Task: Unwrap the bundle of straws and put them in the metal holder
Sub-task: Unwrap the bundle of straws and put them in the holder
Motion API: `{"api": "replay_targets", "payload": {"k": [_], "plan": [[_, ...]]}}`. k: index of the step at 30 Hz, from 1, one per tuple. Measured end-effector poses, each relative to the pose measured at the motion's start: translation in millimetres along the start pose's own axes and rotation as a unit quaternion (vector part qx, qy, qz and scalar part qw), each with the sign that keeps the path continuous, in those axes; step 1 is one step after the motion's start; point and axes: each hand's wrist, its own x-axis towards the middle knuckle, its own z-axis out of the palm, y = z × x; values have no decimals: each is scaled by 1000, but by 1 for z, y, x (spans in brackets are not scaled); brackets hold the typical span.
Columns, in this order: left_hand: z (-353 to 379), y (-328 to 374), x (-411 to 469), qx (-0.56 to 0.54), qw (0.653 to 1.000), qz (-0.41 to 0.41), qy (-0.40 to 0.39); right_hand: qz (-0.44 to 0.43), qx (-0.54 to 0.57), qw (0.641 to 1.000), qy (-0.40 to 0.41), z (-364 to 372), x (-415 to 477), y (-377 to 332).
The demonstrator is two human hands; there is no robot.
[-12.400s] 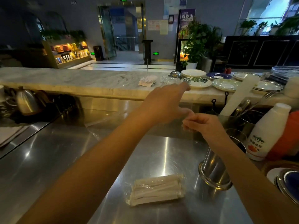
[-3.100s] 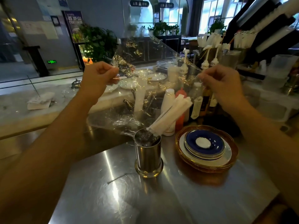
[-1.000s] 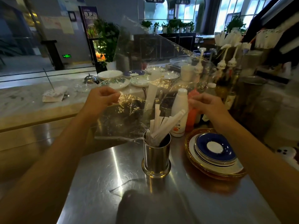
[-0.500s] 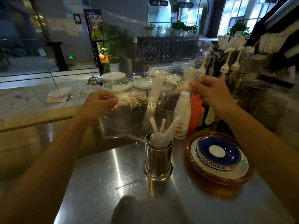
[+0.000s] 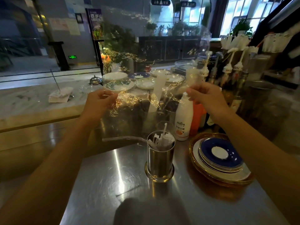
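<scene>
A round metal holder [image 5: 160,161] stands upright on the steel counter [image 5: 113,184]. White paper-wrapped straws [image 5: 162,138] sit inside it, their tops poking just above the rim. Above and behind the holder hangs a clear plastic wrapper [image 5: 129,114], stretched between my hands. My left hand [image 5: 99,104] pinches its left edge. My right hand [image 5: 206,98] pinches its right edge. The wrapper's lower edge hangs level with the holder's rim, to its left.
A stack of plates with a blue saucer [image 5: 219,153] sits right of the holder. A white bottle [image 5: 183,120] and an orange one stand behind it. Syrup pump bottles [image 5: 230,70] fill the back right. More plates [image 5: 120,83] lie on the marble ledge.
The straws have dropped deeper into the holder and stick out less. Both hands still hold the wrapper, now spread wider and level above the holder.
</scene>
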Motion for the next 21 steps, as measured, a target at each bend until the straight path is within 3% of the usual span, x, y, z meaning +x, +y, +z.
{"api": "replay_targets", "payload": {"k": [7,13,21], "plan": [[0,0,-5,1,999,-22,-24,-9,14,1000,9,2,-8,10],[-6,19,1,-55,997,6,48,-35,67,993,90,1,-2,-14],[-18,33,-13,-58,995,27,76,-39,96,990,96,11,-8,-19]]}}
